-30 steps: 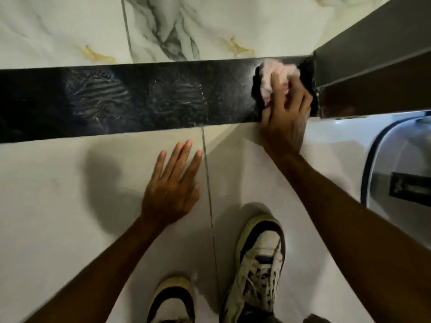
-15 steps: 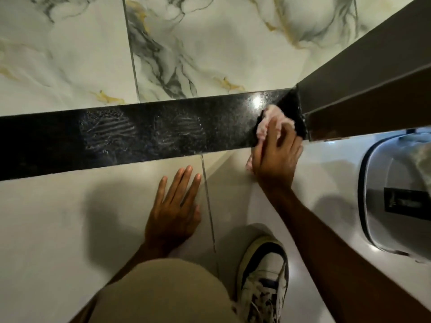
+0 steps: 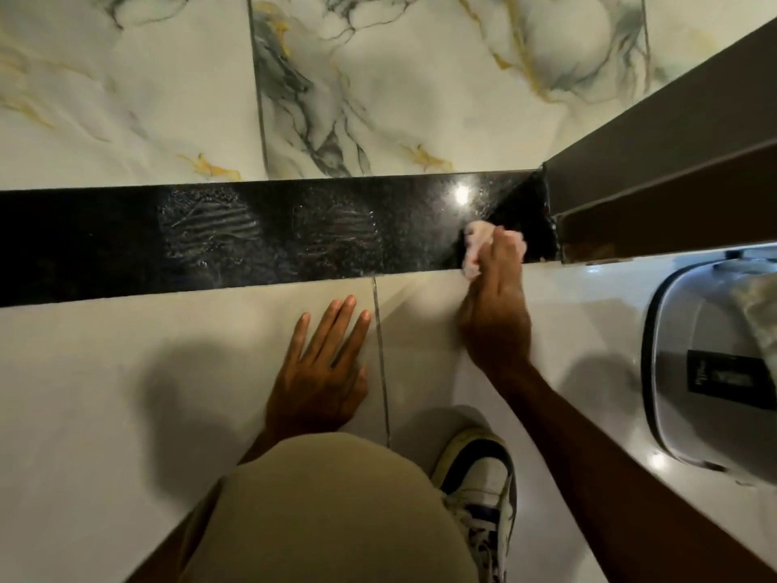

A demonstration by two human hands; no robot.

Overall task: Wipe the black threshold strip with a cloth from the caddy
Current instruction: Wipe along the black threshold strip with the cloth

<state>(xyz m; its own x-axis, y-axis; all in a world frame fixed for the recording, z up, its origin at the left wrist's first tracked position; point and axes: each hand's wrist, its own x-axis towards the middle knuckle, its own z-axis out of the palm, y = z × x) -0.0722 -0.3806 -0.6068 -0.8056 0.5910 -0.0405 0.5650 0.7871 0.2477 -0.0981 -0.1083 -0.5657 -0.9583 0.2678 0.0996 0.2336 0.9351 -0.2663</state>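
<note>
The black threshold strip [image 3: 126, 241] runs left to right across the floor, glossy, with two dusty shoe prints near its middle. My right hand [image 3: 496, 313] presses a bunched pink cloth [image 3: 477, 241] onto the strip's right end, close to its near edge and just left of the door frame. Most of the cloth is hidden under my fingers. My left hand [image 3: 323, 372] lies flat on the white tile before the strip, fingers spread, holding nothing.
A dark door frame [image 3: 672, 162] rises at the right end of the strip. A grey caddy [image 3: 689, 372] with a cloth in it stands on the floor at the right. My knee [image 3: 328, 511] and shoe [image 3: 479, 490] are below. Marble tiles [image 3: 378, 86] lie beyond the strip.
My right hand has drawn the cloth back from the strip's far side to its near edge at the right end. The view shifted, and my knee came in. My left hand stayed put.
</note>
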